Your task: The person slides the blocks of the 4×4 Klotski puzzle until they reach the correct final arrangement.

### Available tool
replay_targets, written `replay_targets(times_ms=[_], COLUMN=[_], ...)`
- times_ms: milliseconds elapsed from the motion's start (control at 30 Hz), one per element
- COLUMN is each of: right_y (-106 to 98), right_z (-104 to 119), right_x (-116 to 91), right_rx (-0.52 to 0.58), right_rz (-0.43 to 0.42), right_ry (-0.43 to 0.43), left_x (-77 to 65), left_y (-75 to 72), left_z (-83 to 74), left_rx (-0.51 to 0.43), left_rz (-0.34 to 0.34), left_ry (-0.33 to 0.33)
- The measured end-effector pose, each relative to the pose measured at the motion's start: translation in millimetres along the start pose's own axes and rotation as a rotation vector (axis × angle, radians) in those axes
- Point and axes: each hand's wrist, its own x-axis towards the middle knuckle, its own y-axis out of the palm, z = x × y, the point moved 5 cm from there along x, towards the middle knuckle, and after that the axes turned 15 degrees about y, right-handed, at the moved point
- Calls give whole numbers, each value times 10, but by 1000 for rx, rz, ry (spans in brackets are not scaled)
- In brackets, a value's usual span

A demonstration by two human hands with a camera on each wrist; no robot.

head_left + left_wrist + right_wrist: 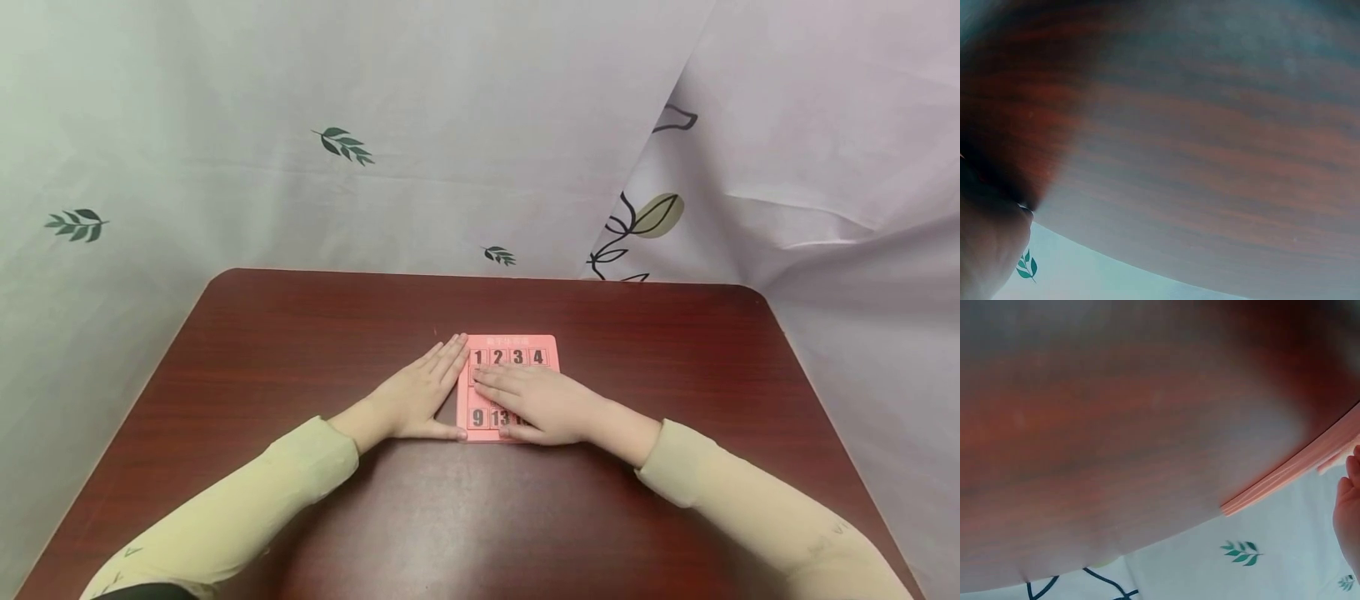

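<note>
A pink number sliding puzzle lies flat on the dark red wooden table. Its top row reads 1, 2, 3, 4, with 9 and 13 visible lower down. My left hand rests at the puzzle's left edge, fingers straight and thumb spread to the lower left corner. Across the tiles lies my right hand, fingers extended, hiding the middle and lower right of the board. The right wrist view catches the puzzle's side edge and part of the right hand. Only a blurred bit of the left hand appears in the left wrist view.
Behind the table hangs a pale curtain with green leaf prints. At the right, another fabric panel with line-drawn leaves drapes in folds. The table's rounded far edge meets the curtain.
</note>
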Motion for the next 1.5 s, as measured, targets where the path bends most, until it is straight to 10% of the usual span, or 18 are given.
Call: replay_targets(times_ms=[400,1000,1500], right_y=[67,56,60], right_z=[295,118,171], right_x=[-341,-156,-607], right_rx=[-99,-24,-117], right_rz=[-97,-22,-115], right_ry=[-181,-56,-138], left_x=[12,23,1], left_y=[4,7,-13], left_z=[5,-7,-9], left_rx=[0,-10,2], left_rz=[1,9,-19], left_ry=[1,4,3])
